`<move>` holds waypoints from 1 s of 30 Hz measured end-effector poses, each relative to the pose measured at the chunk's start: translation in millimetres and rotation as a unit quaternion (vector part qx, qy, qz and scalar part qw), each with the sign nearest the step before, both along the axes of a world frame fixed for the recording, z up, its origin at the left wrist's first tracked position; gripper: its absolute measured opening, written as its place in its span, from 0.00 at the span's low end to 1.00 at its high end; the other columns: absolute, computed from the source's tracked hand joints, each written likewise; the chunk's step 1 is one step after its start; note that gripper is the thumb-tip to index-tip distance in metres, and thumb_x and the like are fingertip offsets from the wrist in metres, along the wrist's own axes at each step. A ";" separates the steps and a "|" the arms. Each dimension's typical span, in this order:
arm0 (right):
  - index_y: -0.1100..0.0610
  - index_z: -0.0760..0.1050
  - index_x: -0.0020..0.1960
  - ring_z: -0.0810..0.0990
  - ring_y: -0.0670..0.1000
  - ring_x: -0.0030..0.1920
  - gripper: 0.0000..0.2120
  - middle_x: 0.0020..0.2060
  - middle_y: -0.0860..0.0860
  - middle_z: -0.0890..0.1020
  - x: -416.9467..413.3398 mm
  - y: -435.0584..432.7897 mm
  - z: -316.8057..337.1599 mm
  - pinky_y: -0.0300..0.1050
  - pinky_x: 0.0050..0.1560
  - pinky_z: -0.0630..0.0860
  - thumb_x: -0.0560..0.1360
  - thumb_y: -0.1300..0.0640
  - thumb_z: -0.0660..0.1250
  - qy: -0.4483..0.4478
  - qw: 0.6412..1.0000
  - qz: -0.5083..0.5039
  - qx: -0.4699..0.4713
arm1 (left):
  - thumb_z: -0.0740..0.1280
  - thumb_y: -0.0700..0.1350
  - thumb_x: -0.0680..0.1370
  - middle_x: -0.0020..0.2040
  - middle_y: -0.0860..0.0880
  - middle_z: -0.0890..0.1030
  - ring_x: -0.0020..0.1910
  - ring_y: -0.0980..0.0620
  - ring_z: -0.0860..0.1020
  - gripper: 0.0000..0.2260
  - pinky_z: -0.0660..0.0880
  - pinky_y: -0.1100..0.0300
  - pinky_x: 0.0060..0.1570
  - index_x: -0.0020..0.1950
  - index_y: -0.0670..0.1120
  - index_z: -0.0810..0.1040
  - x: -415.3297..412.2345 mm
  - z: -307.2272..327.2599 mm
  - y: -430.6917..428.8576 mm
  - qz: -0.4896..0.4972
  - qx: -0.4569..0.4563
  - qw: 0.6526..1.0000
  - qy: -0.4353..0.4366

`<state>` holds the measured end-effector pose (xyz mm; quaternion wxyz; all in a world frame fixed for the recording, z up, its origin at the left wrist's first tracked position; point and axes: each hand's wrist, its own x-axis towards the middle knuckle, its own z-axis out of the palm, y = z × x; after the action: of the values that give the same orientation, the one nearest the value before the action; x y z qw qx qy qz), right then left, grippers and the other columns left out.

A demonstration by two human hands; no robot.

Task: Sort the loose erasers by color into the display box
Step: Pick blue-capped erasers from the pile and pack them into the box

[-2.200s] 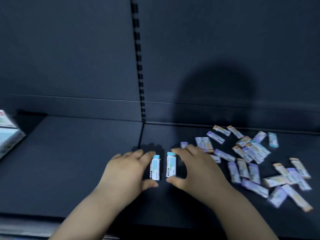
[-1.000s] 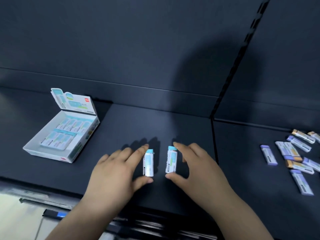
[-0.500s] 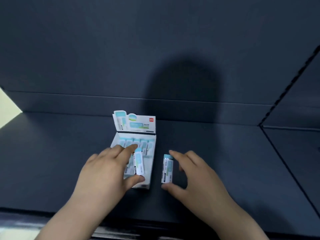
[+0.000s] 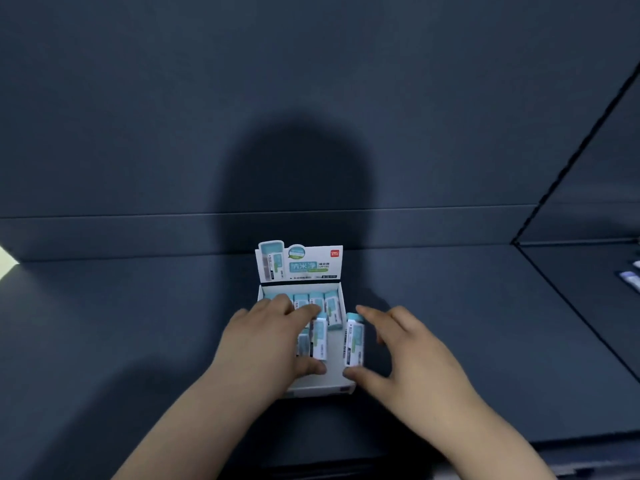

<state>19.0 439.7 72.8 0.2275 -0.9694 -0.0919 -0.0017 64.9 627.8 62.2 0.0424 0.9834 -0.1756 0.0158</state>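
Carrying one blue-capped eraser apiece from the loose pile point(image 4: 631, 284) at the right, both hands have arrived at the box point(image 4: 318, 389); half a second ago the right one was still short of it. Left hand point(image 4: 266, 344) pinches the left eraser point(image 4: 319, 339) end to end, forefinger and thumb, over the near row; right hand point(image 4: 408, 355) pinches the right eraser point(image 4: 354, 342) likewise above the box's right wall, other fingers spread. Far row holds blue already, so colour matches; judged next: lower both in.

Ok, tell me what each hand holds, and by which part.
Left hand pinches a teal-capped eraser lengthwise, finger on the cap end, thumb on the bottom end. Right hand holds a second eraser the same way.
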 end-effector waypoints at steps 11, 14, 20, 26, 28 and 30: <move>0.38 0.51 0.73 0.68 0.40 0.61 0.35 0.55 0.38 0.63 8.8 10.8 -0.9 0.35 0.57 0.69 0.71 0.36 0.64 0.014 0.999 -0.010 -0.036 | 0.63 0.69 0.69 0.59 0.55 0.67 0.61 0.54 0.66 0.34 0.62 0.58 0.57 0.72 0.62 0.58 8.1 -17.6 -2.3 0.005 -0.010 1.000 0.010; 0.37 0.51 0.73 0.68 0.40 0.61 0.35 0.55 0.38 0.63 10.5 12.7 -1.9 0.34 0.57 0.69 0.71 0.37 0.64 0.011 0.999 -0.005 -0.038 | 0.62 0.70 0.68 0.59 0.55 0.67 0.61 0.54 0.66 0.34 0.61 0.57 0.57 0.71 0.61 0.61 6.9 -18.4 -1.2 0.011 -0.010 1.000 0.005; 0.38 0.52 0.73 0.69 0.42 0.61 0.35 0.57 0.39 0.64 17.2 17.1 -0.6 0.36 0.56 0.70 0.71 0.37 0.64 0.008 0.999 -0.004 -0.051 | 0.60 0.70 0.69 0.60 0.55 0.66 0.61 0.54 0.66 0.33 0.61 0.57 0.56 0.71 0.59 0.61 3.8 -17.8 0.4 0.013 -0.002 1.000 0.008; 0.41 0.52 0.74 0.68 0.44 0.63 0.35 0.59 0.41 0.64 22.2 19.1 3.6 0.38 0.56 0.70 0.72 0.38 0.64 0.021 0.997 0.008 -0.077 | 0.63 0.69 0.68 0.60 0.54 0.66 0.62 0.53 0.66 0.35 0.61 0.56 0.57 0.72 0.59 0.61 5.7 -13.8 0.3 -0.009 0.015 0.999 0.041; 0.42 0.52 0.74 0.67 0.45 0.64 0.35 0.60 0.42 0.64 24.0 20.4 4.9 0.40 0.58 0.70 0.72 0.38 0.64 0.030 0.995 0.015 -0.091 | 0.63 0.69 0.68 0.61 0.53 0.65 0.62 0.52 0.65 0.35 0.60 0.56 0.57 0.72 0.59 0.61 5.8 -12.7 0.2 -0.015 0.024 0.999 0.045; 0.42 0.53 0.74 0.66 0.46 0.64 0.35 0.60 0.43 0.65 26.0 21.8 6.6 0.41 0.58 0.71 0.73 0.39 0.64 0.038 0.994 0.021 -0.104 | 0.63 0.69 0.68 0.61 0.54 0.65 0.62 0.52 0.65 0.35 0.60 0.56 0.57 0.72 0.59 0.61 5.8 -12.3 0.0 -0.020 0.023 0.998 0.046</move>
<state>45.0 461.4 79.4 0.1283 -0.9851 -0.1036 0.0493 70.8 627.8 49.9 0.0280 0.9802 -0.1930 -0.0348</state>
